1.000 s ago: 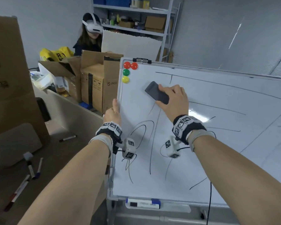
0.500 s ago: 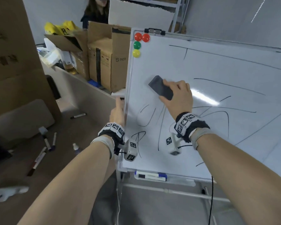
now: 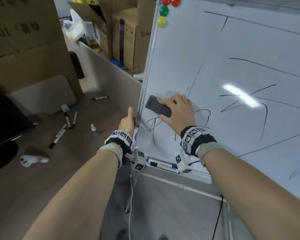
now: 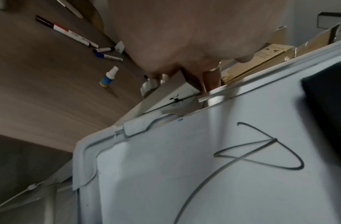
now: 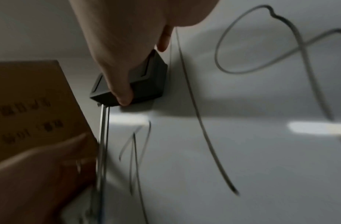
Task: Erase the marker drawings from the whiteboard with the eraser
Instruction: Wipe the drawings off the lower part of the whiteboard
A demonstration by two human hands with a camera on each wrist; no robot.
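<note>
Head view: both forearms reach forward toward a whiteboard standing on the right, each wrist wearing a band with black-and-white square markers. The right hand lies flat against the board near its left edge, fingers and thumb curled round a dark rectangular eraser, which is pressed to the white surface. The eraser is tilted, its far end pointing up and left. Just below it sits a looping black marker scribble; longer black strokes cross the board farther right.

The left hand grips the board's left metal frame, thumb pointing up along the edge and fingers wrapped behind it, as the left wrist view shows.

The right wrist view, though blurred, shows the thumb on the eraser's near side and a fingertip on its far side.

Red, green and yellow magnets sit at the board's top-left corner. Markers and a small spray bottle lie on the floor.
</note>
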